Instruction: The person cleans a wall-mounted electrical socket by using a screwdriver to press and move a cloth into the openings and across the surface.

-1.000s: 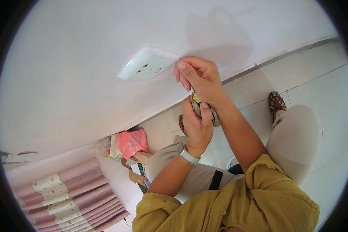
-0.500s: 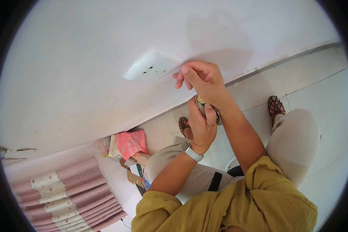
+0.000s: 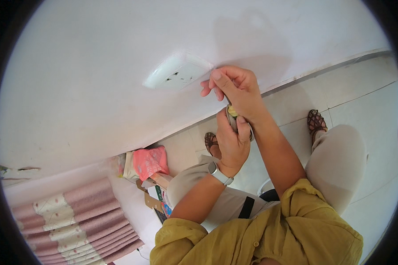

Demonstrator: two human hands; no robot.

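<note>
Fingers of the right hand (image 3: pixel 236 90) are pinched together at the right edge of the white rectangular plastic wall socket plate (image 3: pixel 177 73), thumb and forefinger nearly closed; whether they grip a small part or only press against the plate's rim cannot be told. Just below that wrist, the left hand (image 3: pixel 232 141) is curled shut round a small grey tool with a yellow-green end (image 3: pixel 232 115), most of which is hidden in the fist, so its kind stays unclear. The plate lies just left of the right fingertips, flat against the white painted wall (image 3: pixel 97 88), with a silver wristwatch (image 3: pixel 220 175) on the left wrist. Work appears to be at the stage of fitting or freeing the plate's right side, the tool held ready. A careful next move would call for bringing the tool tip up to that edge while the right fingers steady the plate. Beneath the left forearm lies a pink plastic bag (image 3: pixel 151 161) on the floor.
</note>
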